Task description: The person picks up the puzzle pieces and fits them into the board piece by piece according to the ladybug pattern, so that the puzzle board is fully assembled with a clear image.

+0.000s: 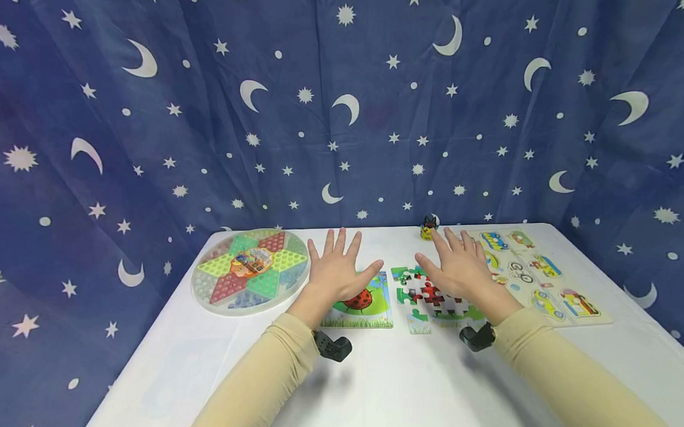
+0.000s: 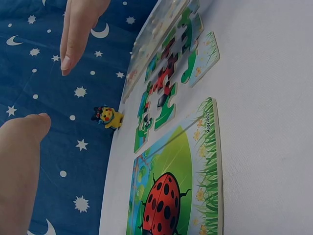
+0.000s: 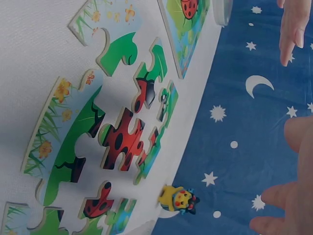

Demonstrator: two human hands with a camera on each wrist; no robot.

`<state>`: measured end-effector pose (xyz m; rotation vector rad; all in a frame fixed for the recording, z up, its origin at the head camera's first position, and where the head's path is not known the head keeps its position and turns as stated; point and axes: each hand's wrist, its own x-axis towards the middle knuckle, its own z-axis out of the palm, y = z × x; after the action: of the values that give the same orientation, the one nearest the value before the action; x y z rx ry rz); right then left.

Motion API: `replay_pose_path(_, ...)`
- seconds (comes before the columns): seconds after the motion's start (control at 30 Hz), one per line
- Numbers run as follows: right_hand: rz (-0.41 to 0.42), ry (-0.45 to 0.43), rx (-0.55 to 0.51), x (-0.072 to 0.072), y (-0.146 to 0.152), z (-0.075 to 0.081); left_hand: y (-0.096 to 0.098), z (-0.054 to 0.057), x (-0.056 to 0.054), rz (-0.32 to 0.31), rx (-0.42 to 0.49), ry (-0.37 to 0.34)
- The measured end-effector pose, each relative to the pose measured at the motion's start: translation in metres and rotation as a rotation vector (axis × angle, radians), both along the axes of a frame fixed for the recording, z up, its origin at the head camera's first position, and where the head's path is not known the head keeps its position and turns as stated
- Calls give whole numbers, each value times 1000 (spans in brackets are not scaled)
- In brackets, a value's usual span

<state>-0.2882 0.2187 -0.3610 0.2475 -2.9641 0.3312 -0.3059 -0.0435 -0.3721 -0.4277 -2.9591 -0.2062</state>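
Note:
Both hands are raised above the table with fingers spread and hold nothing. My left hand is above a finished ladybug picture board, covering part of it in the head view. My right hand hovers at the loose ladybug jigsaw pieces and hides some of them. Those pieces lie apart with small gaps, among them a red spotted one and green ones with grass and flower edges. A corner piece sits at the near left of the group.
A round star-patterned marble game board lies at the left. On the right is a wooden vehicle puzzle board, partly behind the right hand. A small yellow figure stands at the far edge. Behind hangs a blue curtain with moons and stars.

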Motion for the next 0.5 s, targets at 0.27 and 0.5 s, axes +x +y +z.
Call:
replay_pose_path(0.27,20,0,-2,0,-3,-2,-2,-1,0,0,2,11)
replay_pose_path(0.5,19,-22,-9,0,-4,-10,-4,-3,7,-18,-17,6)
